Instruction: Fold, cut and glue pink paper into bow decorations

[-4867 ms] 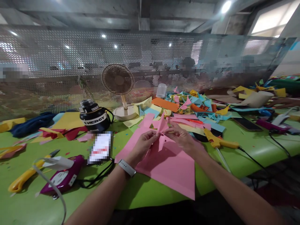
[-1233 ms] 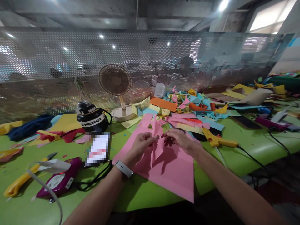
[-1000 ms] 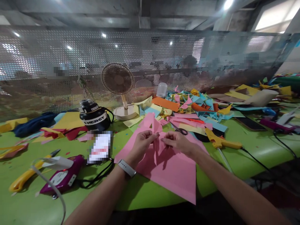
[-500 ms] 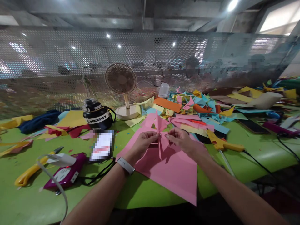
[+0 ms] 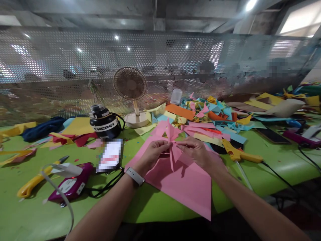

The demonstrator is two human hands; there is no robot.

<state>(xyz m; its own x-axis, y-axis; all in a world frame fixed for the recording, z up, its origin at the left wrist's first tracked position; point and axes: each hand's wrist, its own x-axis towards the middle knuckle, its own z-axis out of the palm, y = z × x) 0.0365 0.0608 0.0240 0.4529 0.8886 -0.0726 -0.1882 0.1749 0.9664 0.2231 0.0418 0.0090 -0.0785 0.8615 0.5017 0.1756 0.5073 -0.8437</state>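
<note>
A folded pink paper piece [image 5: 169, 132] with upright flaps stands over a large pink sheet [image 5: 185, 190] in front of me. My left hand [image 5: 156, 152], below a white wristband [image 5: 135, 176], is closed on the left side of the folded piece, thumb and index finger at its centre. From the other side my right hand [image 5: 194, 150] pinches near the middle of the same piece, its fingertips close to the left ones. Whether the right fingers hold a paper edge or something small is hard to see.
A yellow glue gun [image 5: 238, 154] lies to the right, near a dark phone [image 5: 272, 135]. On the left are a yellow cutter [image 5: 37, 180], a purple power strip [image 5: 72, 185] and a black bottle [image 5: 105, 124]. Behind stand a fan [image 5: 130, 83] and heaped paper scraps [image 5: 208, 108].
My right fingertips have moved slightly left, closer to the centre of the folded paper. My left hand stays almost where it was. The whole view has shifted a little.
</note>
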